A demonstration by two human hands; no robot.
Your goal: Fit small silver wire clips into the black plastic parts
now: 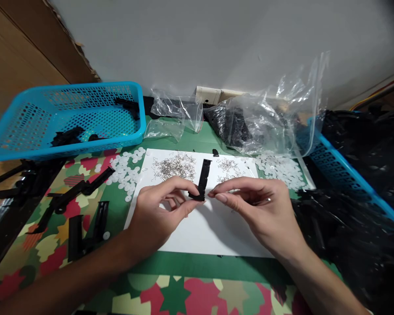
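Observation:
Over a white sheet of paper [197,234], my left hand [162,205] grips a narrow black plastic part [204,177] by its lower end, so the part stands nearly upright. My right hand [256,201] is pinched close beside the part's lower end, a small gap away. Whatever its fingertips hold is too small to make out. Behind my hands, on the paper, lie a larger pile of tiny metal springs or clips [175,166] and a smaller pile [227,165].
White plastic discs [121,170] lie left of the paper, with more discs [279,168] at right. A blue basket [114,142] holds some black parts. Other black parts [75,236] lie at left. Clear bags [265,122] stand at the back. Black parts [335,236] heap up at right.

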